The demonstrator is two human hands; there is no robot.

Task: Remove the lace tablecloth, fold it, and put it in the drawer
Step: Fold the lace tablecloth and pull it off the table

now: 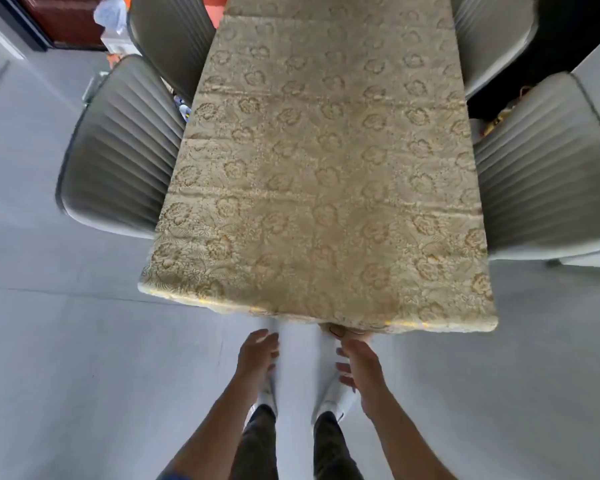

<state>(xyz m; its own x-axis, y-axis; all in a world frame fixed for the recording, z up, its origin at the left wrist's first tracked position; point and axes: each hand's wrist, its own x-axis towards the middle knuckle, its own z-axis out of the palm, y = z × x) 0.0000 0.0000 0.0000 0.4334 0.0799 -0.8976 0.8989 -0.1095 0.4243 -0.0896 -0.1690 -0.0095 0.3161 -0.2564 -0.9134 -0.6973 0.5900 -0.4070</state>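
A gold lace tablecloth (326,174) with a flower pattern lies flat over a long table and covers its whole top, with its near edge hanging just over the table's end. My left hand (257,351) hovers open below that near edge, fingers spread, touching nothing. My right hand (357,362) is also open, just under the edge near the middle, not gripping the cloth. No drawer is in view.
Grey ribbed chairs stand pushed in on both sides: two on the left (118,147) and two on the right (548,161). I stand at the table's near end on a pale grey floor (84,375). A dark doorway and clutter lie at the far left.
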